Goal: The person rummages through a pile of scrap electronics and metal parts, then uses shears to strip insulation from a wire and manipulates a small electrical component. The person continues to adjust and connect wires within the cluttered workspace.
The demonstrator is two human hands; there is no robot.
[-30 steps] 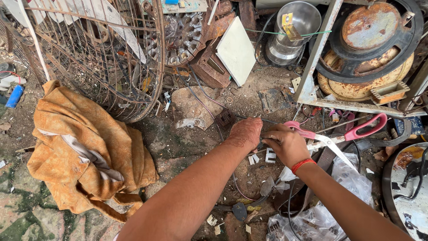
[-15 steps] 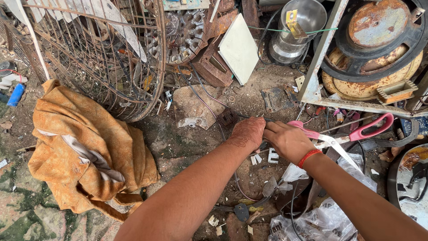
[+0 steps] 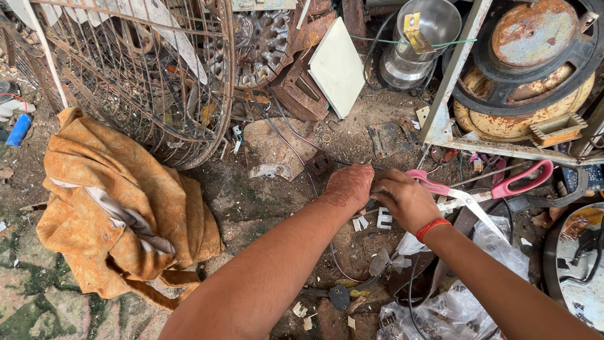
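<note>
Bare, dirty ground (image 3: pixel 251 201) serves as the work surface, littered with scrap: a rusty wire fan guard (image 3: pixel 145 75) upper left, an orange cloth bag (image 3: pixel 119 208) slumped beside it, a steel pot (image 3: pixel 418 41) and rusted round discs (image 3: pixel 528 69) at the top right.

Both hands meet near the middle of the ground. Left hand (image 3: pixel 349 187) is curled, knuckles up, fingers pinched down on a thin dark wire (image 3: pixel 296 148); the fingertips themselves are hidden under the hand. Right hand (image 3: pixel 406 200), with a red band at the wrist, is closed in a loose fist right against the left, touching it; it looks to grip the same wire, though what lies inside the fist cannot be made out.

Wire: runs from the hands up and to the left, past a small dark block (image 3: pixel 319 164) and toward the junk under the fan guard. Long axis thus diagonal, lower right to upper left. Another stretch loops down below the hands.

Handling, by judgement: light, limp, bends freely, sheath likely a bit slick with grime. Not fragile. Best taken in a pinch close to the working spot, one hand on each side, as slack farther off gives no control.

Pink-handled scissors (image 3: pixel 484 189) lie just right of the right hand, untouched, blades pointing down-right. Crumpled clear plastic (image 3: pixel 453 302) below them.
</note>
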